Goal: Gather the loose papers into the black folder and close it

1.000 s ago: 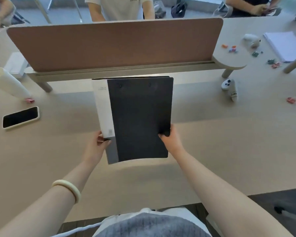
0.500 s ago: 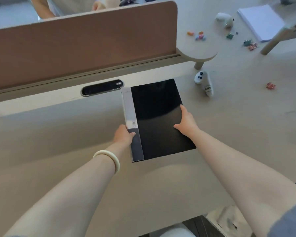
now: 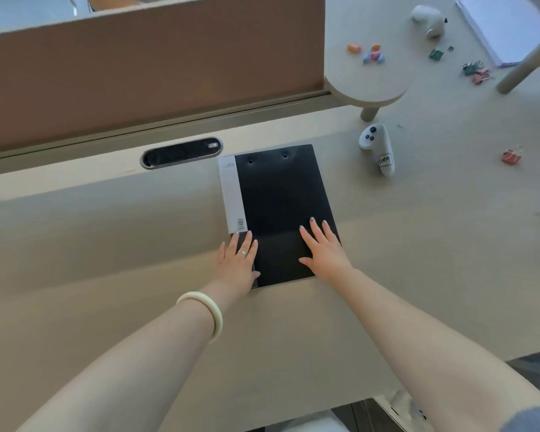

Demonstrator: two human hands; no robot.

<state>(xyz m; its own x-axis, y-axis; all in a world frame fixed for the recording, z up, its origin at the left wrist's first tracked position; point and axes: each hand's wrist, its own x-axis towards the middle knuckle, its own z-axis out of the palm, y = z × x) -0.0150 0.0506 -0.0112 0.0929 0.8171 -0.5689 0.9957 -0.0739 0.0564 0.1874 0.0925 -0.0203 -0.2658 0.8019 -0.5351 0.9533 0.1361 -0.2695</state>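
The black folder [image 3: 281,213], held up a second before, now lay closed and flat on the surface [image 3: 106,244]. The left hand [image 3: 237,263] and right hand [image 3: 323,254] rested on it with open, flat grip. No papers showed outside; the task looked nearly finished.

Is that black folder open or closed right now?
Closed. The black folder lies flat on the table, cover down, with both hands, left hand and right hand, resting on it.
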